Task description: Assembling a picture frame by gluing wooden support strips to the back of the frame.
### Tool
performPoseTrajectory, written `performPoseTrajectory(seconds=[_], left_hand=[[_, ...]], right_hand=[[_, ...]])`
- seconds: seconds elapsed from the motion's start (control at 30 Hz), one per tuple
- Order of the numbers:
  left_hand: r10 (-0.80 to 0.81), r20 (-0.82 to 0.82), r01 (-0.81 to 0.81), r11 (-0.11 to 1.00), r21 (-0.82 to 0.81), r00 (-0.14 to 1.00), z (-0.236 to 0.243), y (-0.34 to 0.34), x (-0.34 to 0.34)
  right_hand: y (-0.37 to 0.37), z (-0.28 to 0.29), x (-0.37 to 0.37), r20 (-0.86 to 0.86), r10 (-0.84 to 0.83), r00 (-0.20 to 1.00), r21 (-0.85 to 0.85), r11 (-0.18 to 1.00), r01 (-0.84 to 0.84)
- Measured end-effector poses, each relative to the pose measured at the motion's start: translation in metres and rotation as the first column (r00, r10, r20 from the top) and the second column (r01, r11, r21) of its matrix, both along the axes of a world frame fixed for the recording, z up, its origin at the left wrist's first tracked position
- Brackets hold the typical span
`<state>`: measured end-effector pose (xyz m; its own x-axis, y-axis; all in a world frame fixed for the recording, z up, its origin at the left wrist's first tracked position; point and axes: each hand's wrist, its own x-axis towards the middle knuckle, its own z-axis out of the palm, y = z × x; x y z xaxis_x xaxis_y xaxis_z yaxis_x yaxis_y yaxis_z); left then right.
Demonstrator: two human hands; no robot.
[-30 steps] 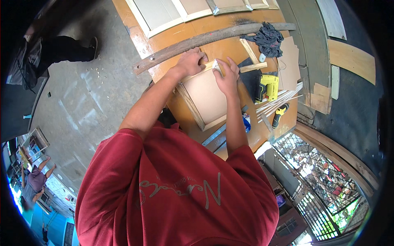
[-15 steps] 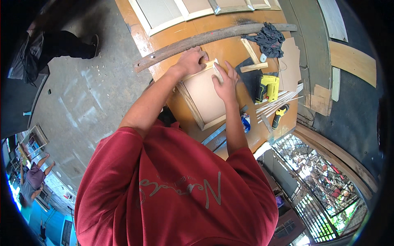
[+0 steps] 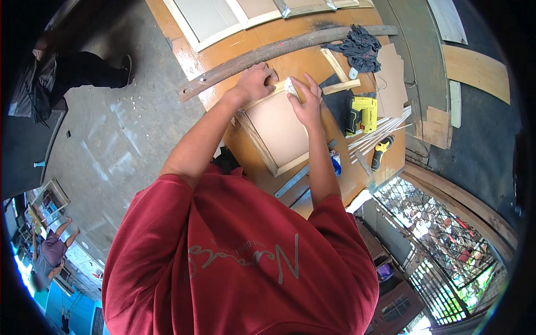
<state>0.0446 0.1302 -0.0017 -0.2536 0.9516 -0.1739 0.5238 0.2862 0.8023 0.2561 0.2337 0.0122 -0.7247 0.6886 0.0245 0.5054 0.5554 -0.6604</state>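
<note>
Framed panel point(image 3: 279, 131) under both hands

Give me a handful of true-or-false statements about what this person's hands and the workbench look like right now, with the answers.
1. Both hands rest at the far corner of a framed wooden panel. True: the left hand and the right hand meet there.
2. The right hand grips the yellow power tool. False: the yellow power tool lies untouched on the orange bench, to the right of the hands.
3. A dark rag lies beyond the hands. True.
4. The long weathered plank runs under the panel. False: the long plank lies beyond the panel, clear of it.
5. The person wears a blue shirt. False: the shirt is red.
</note>
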Motion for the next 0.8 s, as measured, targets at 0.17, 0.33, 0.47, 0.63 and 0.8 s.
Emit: performPoseTrajectory(seconds=[0.17, 0.33, 0.47, 0.63, 0.8], left_hand=[[0.008, 0.023, -0.008, 1.000, -0.001, 1.000, -0.004, -0.004, -0.001], [0.011, -0.056, -0.009, 0.999, 0.042, 0.998, 0.002, -0.006, 0.001], [0.009, -0.052, -0.007, 0.999, 0.054, 0.999, -0.001, -0.006, 0.000], [0.002, -0.052, 0.001, 0.998, 0.056, 0.999, -0.008, -0.004, 0.000], [-0.018, -0.029, 0.020, 0.997, 0.076, 0.999, -0.009, -0.003, -0.001]], right_hand=[[0.006, 0.001, 0.000, 0.025, 0.062, 0.998, 0.038, 0.997, -0.063], [0.004, 0.002, 0.000, 0.044, 0.080, 0.996, 0.068, 0.994, -0.083], [0.002, 0.004, -0.001, 0.006, 0.067, 0.998, 0.027, 0.997, -0.067], [-0.003, 0.005, -0.002, -0.017, 0.061, 0.998, 0.022, 0.998, -0.061], [-0.007, 0.013, 0.002, -0.181, -0.063, 0.981, -0.137, 0.990, 0.039]])
